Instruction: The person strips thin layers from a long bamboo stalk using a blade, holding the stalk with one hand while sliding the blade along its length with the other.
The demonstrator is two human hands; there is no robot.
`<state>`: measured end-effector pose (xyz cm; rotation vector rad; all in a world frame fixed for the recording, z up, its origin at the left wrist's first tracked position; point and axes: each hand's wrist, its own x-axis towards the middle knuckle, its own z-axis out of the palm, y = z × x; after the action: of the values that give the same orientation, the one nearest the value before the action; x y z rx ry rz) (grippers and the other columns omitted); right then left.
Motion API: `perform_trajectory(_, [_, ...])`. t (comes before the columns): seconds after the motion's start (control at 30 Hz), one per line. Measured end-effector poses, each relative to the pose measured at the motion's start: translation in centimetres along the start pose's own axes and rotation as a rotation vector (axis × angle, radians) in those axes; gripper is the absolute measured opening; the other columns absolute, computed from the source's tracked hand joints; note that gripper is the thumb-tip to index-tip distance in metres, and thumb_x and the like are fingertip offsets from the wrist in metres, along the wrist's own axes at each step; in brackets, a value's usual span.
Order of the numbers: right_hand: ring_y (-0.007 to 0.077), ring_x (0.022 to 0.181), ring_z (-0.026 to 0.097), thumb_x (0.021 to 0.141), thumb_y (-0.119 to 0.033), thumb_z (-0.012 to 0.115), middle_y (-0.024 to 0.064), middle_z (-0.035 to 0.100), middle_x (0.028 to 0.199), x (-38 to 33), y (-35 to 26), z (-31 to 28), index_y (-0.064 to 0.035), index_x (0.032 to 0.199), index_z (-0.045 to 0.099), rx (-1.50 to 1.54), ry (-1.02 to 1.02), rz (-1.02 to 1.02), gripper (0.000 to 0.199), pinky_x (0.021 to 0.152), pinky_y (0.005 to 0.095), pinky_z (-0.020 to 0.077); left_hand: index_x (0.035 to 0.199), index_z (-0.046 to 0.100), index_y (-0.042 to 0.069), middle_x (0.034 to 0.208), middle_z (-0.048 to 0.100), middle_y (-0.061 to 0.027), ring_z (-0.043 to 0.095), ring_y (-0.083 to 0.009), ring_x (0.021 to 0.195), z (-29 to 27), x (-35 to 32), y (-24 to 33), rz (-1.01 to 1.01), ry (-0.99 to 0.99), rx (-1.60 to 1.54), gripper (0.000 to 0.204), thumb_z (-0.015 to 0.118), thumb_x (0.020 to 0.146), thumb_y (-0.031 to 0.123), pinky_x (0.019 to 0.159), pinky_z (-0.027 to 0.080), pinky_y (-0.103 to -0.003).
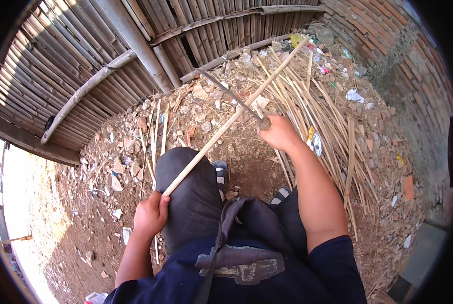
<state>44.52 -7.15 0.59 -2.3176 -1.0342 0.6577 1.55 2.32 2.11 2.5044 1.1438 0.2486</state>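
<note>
My left hand (151,215) is closed round the lower end of a long pale bamboo strip (216,137), in front of my left knee. The strip slants up and away to the right. My right hand (279,133) grips the handle of a long, narrow, dark-bladed knife (231,96). Its blade points to the far left and crosses the strip around the strip's middle; whether the edge touches the strip I cannot tell. Beyond my right forearm lies a loose pile of split bamboo strips (333,137) on the ground.
A bamboo slat wall (196,25) with poles stands ahead and to the left, a brick wall (368,30) to the right. Rubble and litter (206,126) cover the dirt floor. A few more strips (164,126) lie beyond my left knee.
</note>
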Motion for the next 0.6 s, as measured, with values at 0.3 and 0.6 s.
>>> perform_trajectory(0.3, [0.0401, 0.108, 0.069, 0.083, -0.031, 0.076, 0.0247, 0.072, 0.114, -2.6, -1.7, 0.1, -0.0023, 0.118, 0.072, -0.115, -0.163, -0.257, 0.046, 0.094, 0.0457, 0.0548, 0.086, 0.053, 0.005, 0.065, 0.063, -0.0208, 0.065, -0.0445, 0.062, 0.1, -1.9, -0.6, 0.062, 0.045, 0.045, 0.028, 0.062, 0.101, 0.027, 0.057, 0.050, -0.054])
perform_trajectory(0.6, [0.0386, 0.107, 0.070, 0.084, -0.033, 0.076, 0.0235, 0.073, 0.110, -3.0, -3.5, -0.1, -0.0016, 0.114, 0.072, -0.164, -0.146, -0.128, 0.043, 0.094, 0.0455, 0.0544, 0.088, 0.053, 0.006, 0.064, 0.063, -0.0193, 0.065, -0.0446, 0.060, 0.7, -2.9, -0.7, -0.021, -0.014, 0.088, 0.027, 0.063, 0.101, 0.028, 0.055, 0.050, -0.054])
